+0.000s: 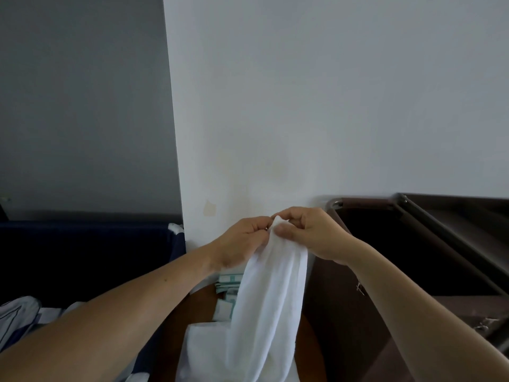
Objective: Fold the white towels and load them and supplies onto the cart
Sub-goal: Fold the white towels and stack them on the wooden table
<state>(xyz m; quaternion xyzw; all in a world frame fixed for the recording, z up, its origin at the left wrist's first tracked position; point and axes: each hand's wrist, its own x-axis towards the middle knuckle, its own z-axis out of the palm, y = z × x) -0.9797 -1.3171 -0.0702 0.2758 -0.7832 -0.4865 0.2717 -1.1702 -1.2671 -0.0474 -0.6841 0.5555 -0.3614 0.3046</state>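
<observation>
Round brown table (pixel 202 307) is seen btm centre; a white towel (pixel 203 346) is laid on its near side, w/ teal-white packets (pixel 228 283) piled at the far edge.

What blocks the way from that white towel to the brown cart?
Nothing visible. The left hand and the right hand pinch the white towel at its top; the cart stands to its right.

Dim, soft, shadowless light; slightly soft focus, with wide-angle bending at edges.
</observation>
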